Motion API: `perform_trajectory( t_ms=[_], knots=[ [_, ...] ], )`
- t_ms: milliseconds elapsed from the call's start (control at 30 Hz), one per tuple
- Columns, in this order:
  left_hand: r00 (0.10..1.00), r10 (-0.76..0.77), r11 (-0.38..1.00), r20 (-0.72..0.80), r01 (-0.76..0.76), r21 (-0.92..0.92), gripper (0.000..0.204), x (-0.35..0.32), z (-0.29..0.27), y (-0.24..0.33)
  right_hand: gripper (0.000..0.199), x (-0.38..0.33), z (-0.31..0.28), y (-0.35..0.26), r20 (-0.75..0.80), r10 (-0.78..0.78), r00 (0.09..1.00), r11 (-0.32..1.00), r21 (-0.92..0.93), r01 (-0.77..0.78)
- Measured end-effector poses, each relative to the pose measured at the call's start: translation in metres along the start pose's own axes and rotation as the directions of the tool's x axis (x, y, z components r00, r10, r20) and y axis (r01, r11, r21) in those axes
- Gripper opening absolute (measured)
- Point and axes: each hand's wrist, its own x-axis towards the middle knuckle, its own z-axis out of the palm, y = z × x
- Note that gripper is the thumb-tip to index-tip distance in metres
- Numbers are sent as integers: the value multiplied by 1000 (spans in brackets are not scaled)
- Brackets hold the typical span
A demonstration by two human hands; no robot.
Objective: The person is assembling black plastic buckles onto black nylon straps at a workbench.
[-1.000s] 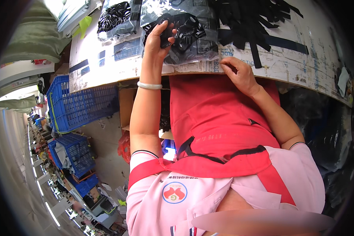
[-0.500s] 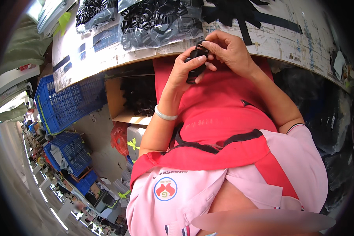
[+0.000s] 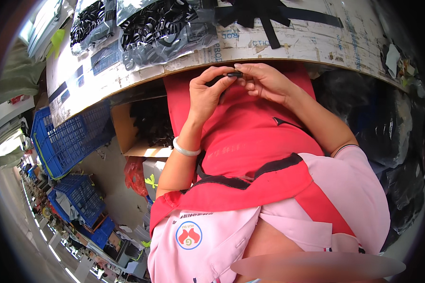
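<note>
Just below the tabletop [image 3: 316,42] edge, over a red apron [image 3: 250,141], the left hand [image 3: 208,96] and right hand [image 3: 264,82] meet, fingertips of both pinched on one small black plastic piece [image 3: 233,74]. Bags of similar black parts [image 3: 160,28] lie on the tabletop, so plenty seems left; finished pieces cannot be made out.

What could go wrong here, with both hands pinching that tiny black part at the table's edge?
The small black part is pinched only between fingertips of the left hand and right hand, off the table; a slip would likely drop it into the lap or onto the floor. The clear bags of black parts lie near the edge and might slide off.
</note>
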Motion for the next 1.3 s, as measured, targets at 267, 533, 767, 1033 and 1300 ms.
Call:
perform_trajectory(
  t_ms=[267, 533, 767, 1033, 1300],
  knots=[
    [964, -251, 928, -90, 214, -305, 20, 6, 4, 3, 28, -23, -63, -66, 397, -725, 562, -503, -863, -39],
    [952, -253, 957, -175, 220, -187, 19, 8, 6, 1, 36, -40, -55, -36, 335, -627, 704, -276, -940, 202],
    [953, -209, 975, -221, 185, -123, 18, 7, 10, 16, 16, -30, 27, -12, 9, -391, 920, 645, -711, 281],
    [973, -33, 997, -226, 47, 55, 17, 3, 12, 4, 21, -11, 18, -3, -120, -227, 966, 831, -541, 128],
    [871, 484, 725, -79, -349, 594, 18, 6, 6, -4, 21, -4, 18, 3, -161, -266, 950, 904, -383, 188]
  ],
)
